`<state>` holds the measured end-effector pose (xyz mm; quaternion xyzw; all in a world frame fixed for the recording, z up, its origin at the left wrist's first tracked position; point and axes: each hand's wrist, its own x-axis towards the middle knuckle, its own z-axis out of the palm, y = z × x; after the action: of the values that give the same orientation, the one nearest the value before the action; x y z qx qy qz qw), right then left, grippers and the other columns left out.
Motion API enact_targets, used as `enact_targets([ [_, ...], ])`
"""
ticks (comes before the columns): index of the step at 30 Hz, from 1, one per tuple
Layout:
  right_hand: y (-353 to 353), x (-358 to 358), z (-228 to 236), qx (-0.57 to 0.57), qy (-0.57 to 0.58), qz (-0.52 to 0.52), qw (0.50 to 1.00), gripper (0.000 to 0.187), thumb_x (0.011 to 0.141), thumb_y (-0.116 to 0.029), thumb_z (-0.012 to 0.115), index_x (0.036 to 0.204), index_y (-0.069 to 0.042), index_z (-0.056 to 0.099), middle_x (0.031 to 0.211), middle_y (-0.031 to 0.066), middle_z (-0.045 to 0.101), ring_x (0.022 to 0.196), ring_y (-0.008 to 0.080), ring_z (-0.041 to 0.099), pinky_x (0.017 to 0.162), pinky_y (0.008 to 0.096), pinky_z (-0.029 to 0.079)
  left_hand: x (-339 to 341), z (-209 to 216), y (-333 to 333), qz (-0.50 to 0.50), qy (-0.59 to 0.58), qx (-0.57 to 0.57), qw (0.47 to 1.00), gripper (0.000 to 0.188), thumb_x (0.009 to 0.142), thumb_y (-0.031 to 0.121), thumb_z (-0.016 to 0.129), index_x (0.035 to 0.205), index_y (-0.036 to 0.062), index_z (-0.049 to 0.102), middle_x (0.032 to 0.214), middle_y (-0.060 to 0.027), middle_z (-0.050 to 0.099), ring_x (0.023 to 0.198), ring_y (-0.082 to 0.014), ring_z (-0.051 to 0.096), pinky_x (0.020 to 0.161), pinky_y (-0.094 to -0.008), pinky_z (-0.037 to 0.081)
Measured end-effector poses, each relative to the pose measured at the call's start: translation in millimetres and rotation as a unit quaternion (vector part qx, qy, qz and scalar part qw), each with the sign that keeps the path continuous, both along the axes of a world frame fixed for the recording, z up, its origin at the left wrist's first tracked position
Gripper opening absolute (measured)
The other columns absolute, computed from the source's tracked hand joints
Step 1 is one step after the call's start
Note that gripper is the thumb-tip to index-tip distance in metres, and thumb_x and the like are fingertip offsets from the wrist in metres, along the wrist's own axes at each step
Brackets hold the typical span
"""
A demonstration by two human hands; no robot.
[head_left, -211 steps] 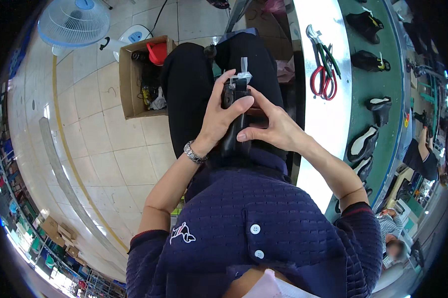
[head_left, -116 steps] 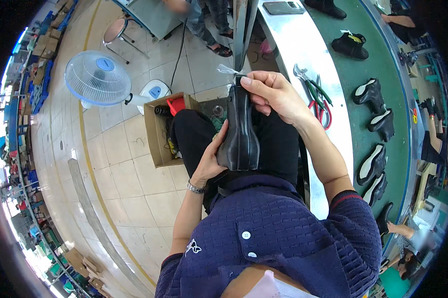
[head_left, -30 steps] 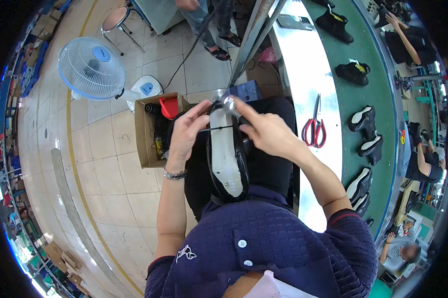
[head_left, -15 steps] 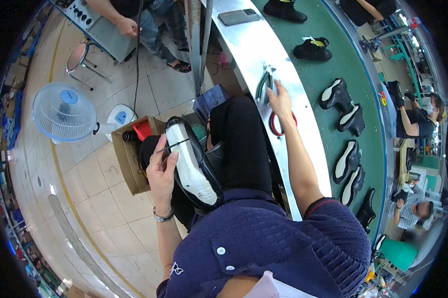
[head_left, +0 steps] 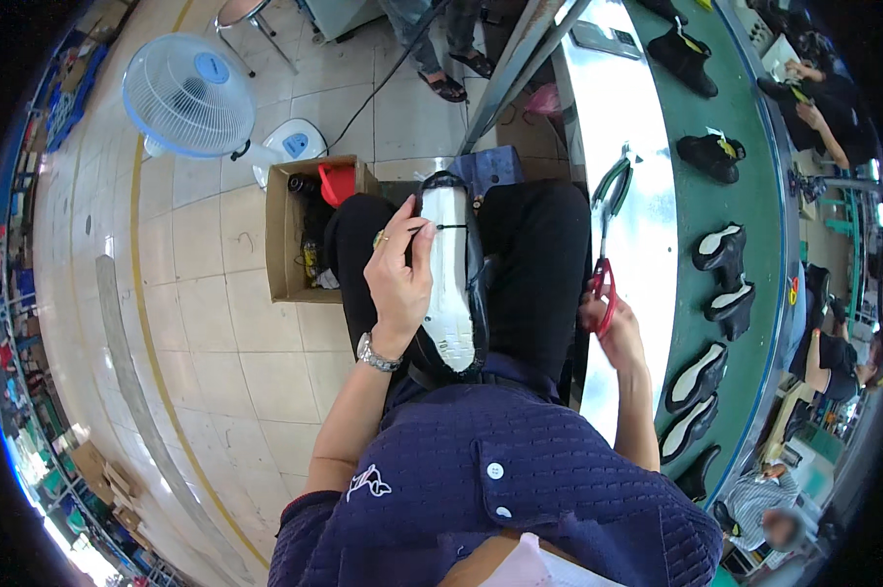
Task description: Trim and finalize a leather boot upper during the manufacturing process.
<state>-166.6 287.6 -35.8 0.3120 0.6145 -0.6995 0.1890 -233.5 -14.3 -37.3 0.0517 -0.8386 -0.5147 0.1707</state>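
Note:
A black shoe or boot lies across my lap with its white sole point(head_left: 448, 293) facing up. A thin black cord point(head_left: 453, 226) crosses the sole near its far end. My left hand point(head_left: 399, 279) is closed at the sole's left side, with the cord's end pinched between thumb and fingers. On the metal bench edge to the right, my right hand point(head_left: 619, 333) is closed around the red handles of a pair of scissors point(head_left: 607, 284); its fingers are a little blurred. The blades point away from me, beside green-handled pliers point(head_left: 615, 184).
A green conveyor belt point(head_left: 671, 147) carries several black shoes beyond the metal bench point(head_left: 647, 254). A phone point(head_left: 606, 39) lies at the bench's far end. Left of my knees stand a cardboard box point(head_left: 285, 245) and a white fan point(head_left: 189, 98). Other people work nearby.
My right hand has drawn back toward me from the pliers and taken hold of the scissors' red handles. My left hand keeps the cord; the whole view has turned.

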Motion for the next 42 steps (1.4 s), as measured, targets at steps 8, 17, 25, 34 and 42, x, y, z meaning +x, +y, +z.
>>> enact_targets([
  [8,-83.0,14.7,59.9,-0.341,-0.07,0.231,0.908,0.082,0.079,-0.067,0.063,0.128,-0.004,0.046,0.084,-0.0053,0.044,0.07,0.0037,0.046,0.06,0.0184,0.038,0.0,-2.4,2.4,-0.003,0.036,-0.025,0.999,0.007,0.091,0.007,0.061,0.091,-0.0003,0.062,0.118,-0.0184,0.065,0.06,-0.0207,0.061,0.057,-0.0279,0.048],
  [17,-126.2,7.5,49.3,-0.087,-0.051,0.249,0.963,0.054,0.098,-0.054,0.043,0.076,-0.006,0.054,0.055,-0.0019,0.047,0.042,0.0086,0.045,0.039,0.0245,0.037,-1.1,2.0,2.5,-0.008,0.045,-0.076,0.996,0.006,0.09,0.005,0.061,0.089,-0.0006,0.062,0.114,-0.0156,0.067,0.082,-0.0274,0.067,0.07,-0.0327,0.05],
  [25,-99.3,15.4,36.1,0.115,0.135,0.146,0.973,0.029,0.088,-0.025,0.071,0.074,-0.003,0.057,0.062,-0.0049,0.044,0.06,0.006,0.041,0.054,0.0252,0.036,-2.9,6.5,7.0,-0.013,0.095,-0.151,0.984,0.005,0.088,0.0,0.06,0.09,0.0012,0.064,0.094,-0.0087,0.069,0.085,-0.0289,0.06,0.078,-0.0335,0.048],
  [34,57.6,21.3,-60.0,0.609,0.021,-0.017,0.793,0.045,0.083,-0.036,0.071,0.105,0.003,0.066,0.074,0.0144,0.064,0.069,0.0262,0.063,0.066,0.0361,0.048,-27.7,78.4,-10.4,0.091,0.302,-0.011,0.949,0.013,0.101,0.01,0.048,0.099,-0.0027,0.046,0.083,-0.0139,0.062,0.062,-0.013,0.054,0.053,-0.0229,0.045],
  [42,89.8,-20.0,-65.3,0.652,0.076,-0.01,0.755,0.041,0.087,-0.028,0.065,0.117,0.0,0.063,0.108,0.0228,0.063,0.098,0.0367,0.062,0.087,0.042,0.048,-37.7,13.4,-133.9,0.128,0.158,-0.225,0.953,0.026,0.095,0.007,0.057,0.117,-0.004,0.049,0.094,-0.0162,0.066,0.075,-0.0189,0.062,0.065,-0.0287,0.05],
])
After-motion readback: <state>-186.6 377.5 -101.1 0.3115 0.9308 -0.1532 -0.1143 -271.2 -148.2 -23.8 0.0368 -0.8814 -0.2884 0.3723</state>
